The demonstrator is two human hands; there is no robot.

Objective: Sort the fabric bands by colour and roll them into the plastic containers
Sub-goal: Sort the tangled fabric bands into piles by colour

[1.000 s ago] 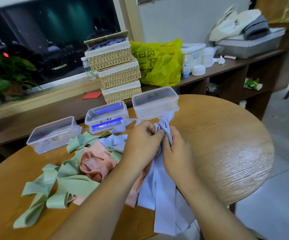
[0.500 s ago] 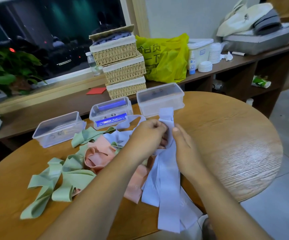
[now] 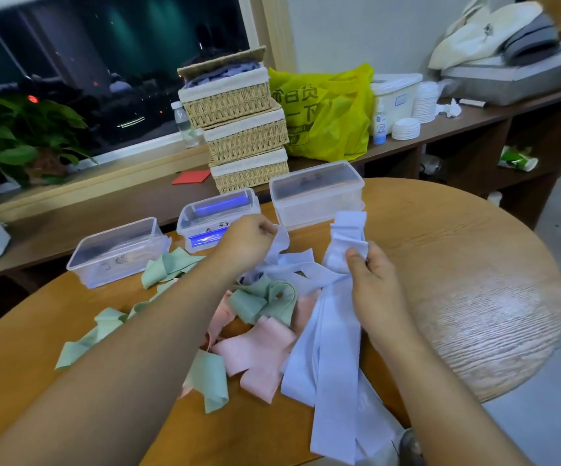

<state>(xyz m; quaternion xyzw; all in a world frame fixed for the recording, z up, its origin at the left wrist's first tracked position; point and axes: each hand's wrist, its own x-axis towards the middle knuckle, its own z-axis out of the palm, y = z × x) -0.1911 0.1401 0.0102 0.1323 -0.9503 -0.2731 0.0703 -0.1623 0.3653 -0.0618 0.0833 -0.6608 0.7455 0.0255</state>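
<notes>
Bands of the lilac lot are held by both hands, w/ the long tails running down the table and over its near edge. Right hand pinches a folded bunch of them btwn thumb and curled fingers; the folded top sticks up above the grip, close to the right box. Left hand is curled, pinching one loose lilac end at its fingertips, just in front of the middle box. A strip runs across from one hand to the other. Green bands and pink bands lie in a heap under and beside the left forearm, partly under the lilac tails. Left box sits further left, lid on. Behind the boxes: stacked baskets and a yellow bag on the shelf.
</notes>
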